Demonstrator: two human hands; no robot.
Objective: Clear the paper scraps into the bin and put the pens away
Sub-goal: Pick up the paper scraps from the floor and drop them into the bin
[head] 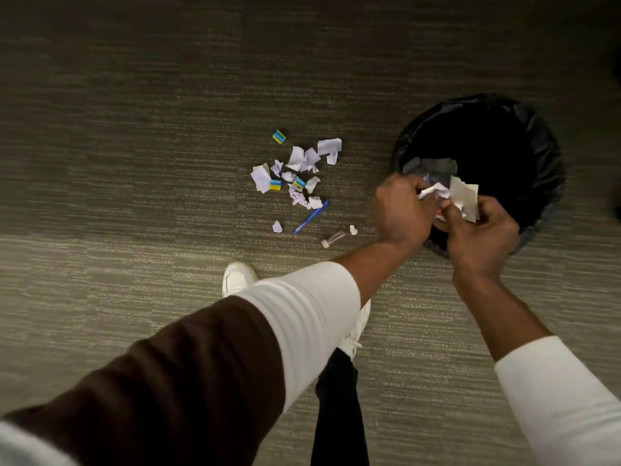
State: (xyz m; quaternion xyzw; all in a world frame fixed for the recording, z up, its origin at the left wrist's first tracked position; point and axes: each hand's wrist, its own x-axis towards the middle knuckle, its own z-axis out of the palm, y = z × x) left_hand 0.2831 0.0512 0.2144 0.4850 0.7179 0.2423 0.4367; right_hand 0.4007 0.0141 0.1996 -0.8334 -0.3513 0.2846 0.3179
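Observation:
A black bin (534,136) lined with a dark bag stands on the carpet at the right. Over its near rim my left hand (401,210) and my right hand (480,230) are together, both closed on crumpled white paper scraps (462,195). A pile of white paper scraps (297,169) lies on the carpet left of the bin, with yellow-and-blue erasers (279,136) among them. A blue pen (311,217) lies just below the pile. A clear pen cap or small clear piece (333,239) rests nearer my feet.
Grey striped carpet covers the floor all around. My white shoe (237,277) stands just below the pile, and a dark trouser leg (337,408) shows under my left arm. Some paper lies inside the bin (433,165).

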